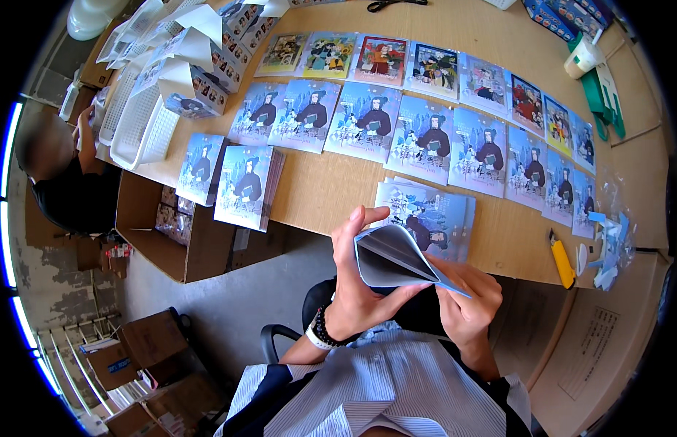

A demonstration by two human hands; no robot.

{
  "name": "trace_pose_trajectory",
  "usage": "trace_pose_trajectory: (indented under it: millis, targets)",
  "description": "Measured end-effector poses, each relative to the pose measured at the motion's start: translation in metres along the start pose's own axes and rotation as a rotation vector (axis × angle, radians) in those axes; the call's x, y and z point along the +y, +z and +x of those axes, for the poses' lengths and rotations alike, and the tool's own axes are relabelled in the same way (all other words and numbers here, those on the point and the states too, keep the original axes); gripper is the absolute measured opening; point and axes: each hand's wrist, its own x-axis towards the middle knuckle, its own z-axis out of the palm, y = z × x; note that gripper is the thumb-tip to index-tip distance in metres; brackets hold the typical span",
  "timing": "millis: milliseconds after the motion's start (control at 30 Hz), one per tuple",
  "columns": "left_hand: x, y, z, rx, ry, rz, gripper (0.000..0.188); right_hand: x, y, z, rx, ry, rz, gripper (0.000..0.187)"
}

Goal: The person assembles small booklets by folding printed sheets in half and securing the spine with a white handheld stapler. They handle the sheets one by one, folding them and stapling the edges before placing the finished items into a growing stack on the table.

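Observation:
In front of my chest I hold a blue paper packet [394, 256] with its mouth bulged apart, showing a grey inside. My left hand [353, 288] is closed around its left side, the thumb along the lower edge and the forefinger stretched past the top. My right hand [468, 300] pinches its lower right corner. Just beyond, at the table's near edge, lies a fanned stack of blue illustrated packets [455, 211], partly covered by the held one. Two more piles, a left pile [200, 169] and a thicker pile [244, 186], lie to the left.
A row of matching blue packets [368, 120] crosses the table [309, 197], with a row of colourful picture cards [382, 58] behind. White baskets [145, 138] and printed boxes [196, 93] stand left, near another person [69, 164]. Right are a yellow cutter [562, 261] and a cup [582, 58].

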Motion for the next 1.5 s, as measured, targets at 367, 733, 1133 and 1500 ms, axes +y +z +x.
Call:
trace_pose_trajectory:
  millis: [367,733,1133,1500]
  targets:
    - [-0.003,-0.034,0.006,0.039,-0.25,-0.093,0.046,0.008,0.004,-0.008,-0.031,0.255,0.214,0.028]
    - [-0.182,-0.161,0.174,-0.062,-0.471,0.382,0.045,0.011,0.007,-0.005,-0.145,0.172,0.232,0.026]
    - [-0.225,-0.137,0.158,-0.082,-0.249,0.793,0.053,0.012,0.011,-0.004,-0.181,0.111,0.154,0.028]
    - [-0.077,-0.06,0.118,-0.559,0.082,0.364,0.063,0.027,0.002,-0.002,-0.432,0.138,-0.403,0.063]
